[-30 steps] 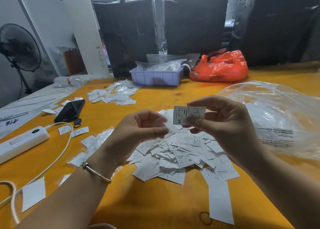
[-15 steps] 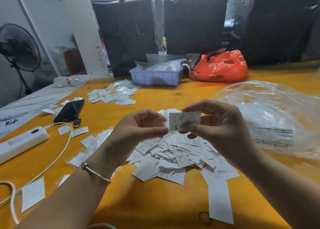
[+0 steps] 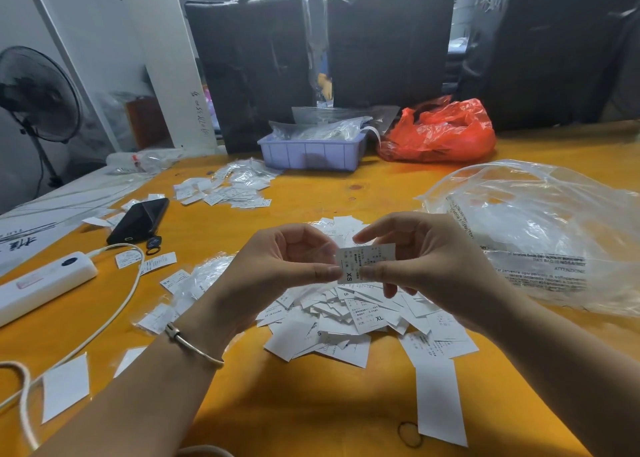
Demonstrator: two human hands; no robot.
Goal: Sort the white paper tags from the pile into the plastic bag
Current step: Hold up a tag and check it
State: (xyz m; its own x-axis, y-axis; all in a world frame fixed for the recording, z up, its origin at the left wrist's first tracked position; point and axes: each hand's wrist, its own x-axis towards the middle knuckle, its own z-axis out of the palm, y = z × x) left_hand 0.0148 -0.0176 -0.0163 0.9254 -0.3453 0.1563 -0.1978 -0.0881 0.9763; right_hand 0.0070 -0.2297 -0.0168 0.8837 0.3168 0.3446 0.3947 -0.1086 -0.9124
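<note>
Head view: both hands meet above the middle of the orange worktop [image 3: 311, 404]. The right hand [image 3: 429, 266] pinches a white paper tag [image 3: 365, 261] marked XS between thumb and forefinger, the tag held nearly flat-on to the camera. The left hand [image 3: 277, 269] has its fingers curled, and its thumb tip and forefinger close on the tag's left edge, so both grips are pinching the same tag.

Directly under the grip lies the pile of tags [image 3: 346, 314], loose and overlapping, some printed S or XL; the hands hide its far part. A long blank strip [image 3: 440, 401] lies nearer the camera, below and right of the grip, with a dark rubber band [image 3: 410, 434] just beside its lower end.

Right of the grip, near the right wrist, sits the clear plastic bag [image 3: 540, 235], puffed up and printed with warning text. Beyond the grip, at the far edge, stand a lavender plastic tray [image 3: 311, 153] holding clear packets and a red plastic bag [image 3: 443, 131] beside it. Far left of the grip a second scatter of tags [image 3: 225, 190] lies on the worktop. Left of the grip lie a black phone [image 3: 138, 221], a white power strip [image 3: 45, 283] with its cable [image 3: 114, 318], and stray tags. A silver bangle [image 3: 194, 346] circles the left wrist. A floor fan [image 3: 38, 93] stands off the worktop, far left.
</note>
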